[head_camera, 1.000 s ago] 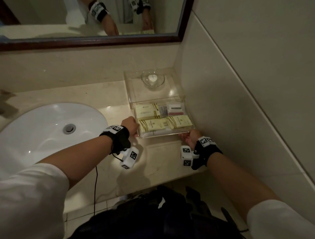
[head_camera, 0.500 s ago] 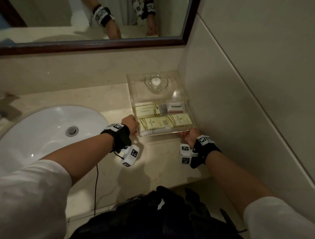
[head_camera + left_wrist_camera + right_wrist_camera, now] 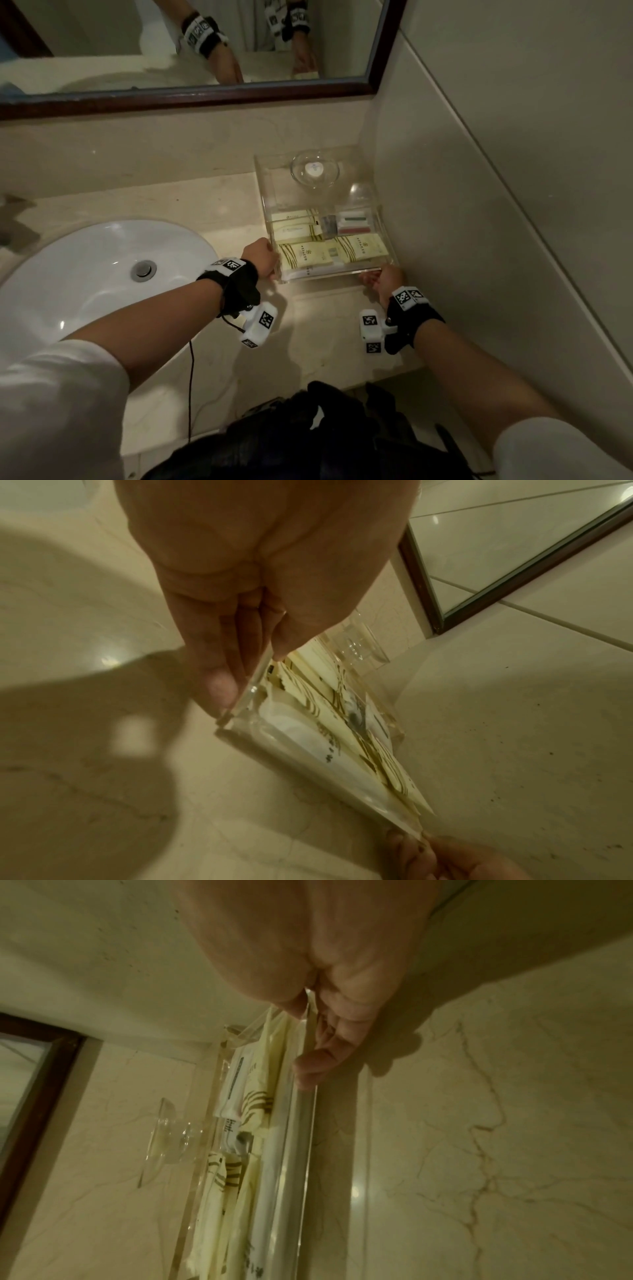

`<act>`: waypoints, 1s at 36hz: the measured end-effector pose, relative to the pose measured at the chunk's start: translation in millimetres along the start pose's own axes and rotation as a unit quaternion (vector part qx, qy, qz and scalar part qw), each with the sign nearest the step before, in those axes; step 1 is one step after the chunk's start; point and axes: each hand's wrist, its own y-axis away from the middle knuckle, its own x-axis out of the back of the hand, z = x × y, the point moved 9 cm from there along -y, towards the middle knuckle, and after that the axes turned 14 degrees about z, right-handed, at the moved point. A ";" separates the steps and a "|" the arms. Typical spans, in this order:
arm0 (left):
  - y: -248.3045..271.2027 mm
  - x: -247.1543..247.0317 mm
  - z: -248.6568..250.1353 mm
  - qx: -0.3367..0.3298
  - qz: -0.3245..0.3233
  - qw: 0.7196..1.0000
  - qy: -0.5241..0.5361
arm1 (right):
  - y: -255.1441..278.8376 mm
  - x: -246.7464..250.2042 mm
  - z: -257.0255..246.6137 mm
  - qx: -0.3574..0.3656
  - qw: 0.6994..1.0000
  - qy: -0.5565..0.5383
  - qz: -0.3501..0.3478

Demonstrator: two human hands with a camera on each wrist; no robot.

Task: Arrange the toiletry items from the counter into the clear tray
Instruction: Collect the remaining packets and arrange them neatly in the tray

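We take the clear tray [image 3: 329,274] as our landmark; it sits on the bench [image 3: 205,205] in the corner where the back wall meets the side wall [image 3: 479,240].

Left of the tray, the white sink [image 3: 85,274] is set into the bench, its drain well apart from the tray. At the tray's left near corner is our left hand [image 3: 262,255]. The head view shows only the back of that hand against the wall of the tray. The left wrist view shows more: the fingers [image 3: 215,680] lie along the outside of the tray's left wall and the thumb is on the inside, so the grip is clamped on that wall.

Inside the tray lie the toiletry packets [image 3: 308,255], cream with gold stripes, in two rows, with a white packet bearing red and green bands [image 3: 352,222] at the far right. Beyond the packets, a glass dish [image 3: 314,169] stands on a clear cover over the tray's far part; both wrist views show it only as a blurred glass shape.

At the tray's right near corner is our right hand [image 3: 387,281]. From the head view we see it touching the front edge. The right wrist view shows the thumb inside and the fingers [image 3: 311,1066] outside the front wall, pinching it.

Above the tray, the dark-framed mirror [image 3: 205,41] reflects both wrists.
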 end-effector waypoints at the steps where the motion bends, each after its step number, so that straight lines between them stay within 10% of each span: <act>1: 0.8 -1.2 -0.2 0.002 -0.002 1.000 0.004 | -1.4 0.4 -1.1 0.003 1.000 -0.005 0.003; 36: -19.1 -3.6 11.7 0.138 -0.031 0.982 0.129 | -1.7 -50.9 -43.5 -0.018 0.995 -0.029 -0.098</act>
